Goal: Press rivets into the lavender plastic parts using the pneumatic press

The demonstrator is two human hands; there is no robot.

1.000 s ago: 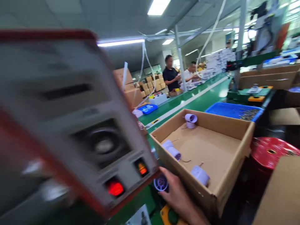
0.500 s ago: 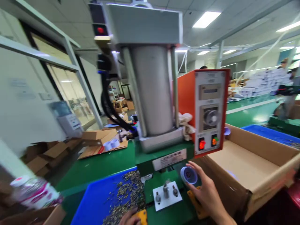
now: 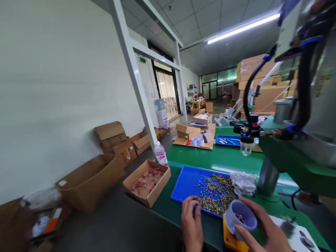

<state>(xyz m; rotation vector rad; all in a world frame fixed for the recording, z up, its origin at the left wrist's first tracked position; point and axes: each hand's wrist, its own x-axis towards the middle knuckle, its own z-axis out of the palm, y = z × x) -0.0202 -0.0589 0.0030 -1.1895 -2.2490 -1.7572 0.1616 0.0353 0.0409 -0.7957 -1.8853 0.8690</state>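
My right hand (image 3: 262, 227) is closed around a pale lavender plastic cup (image 3: 240, 218), thumb on the near side and fingers on the far side. The cup is tilted toward me, and a few small red and dark parts lie inside. Just below it a yellow block (image 3: 232, 239) is partly covered. My left hand (image 3: 192, 222) hovers by the front edge of a blue tray (image 3: 187, 180), fingers loosely bent and apart from the thumb, with nothing seen in them. Many small brass-coloured metal pieces (image 3: 217, 192) are heaped in the tray.
A green press (image 3: 294, 157) with black hoses rises at the right, above a white plate (image 3: 301, 232) with metal fittings. Left of the tray sit a cardboard box (image 3: 145, 180) of red parts and a bottle (image 3: 160, 154). A crumpled white cloth (image 3: 244, 183) lies beside the press column.
The view has swung left, bringing the red-parts box into sight and moving the press to the right edge. My right hand still holds the cup; my left hand has come away from the yellow block.
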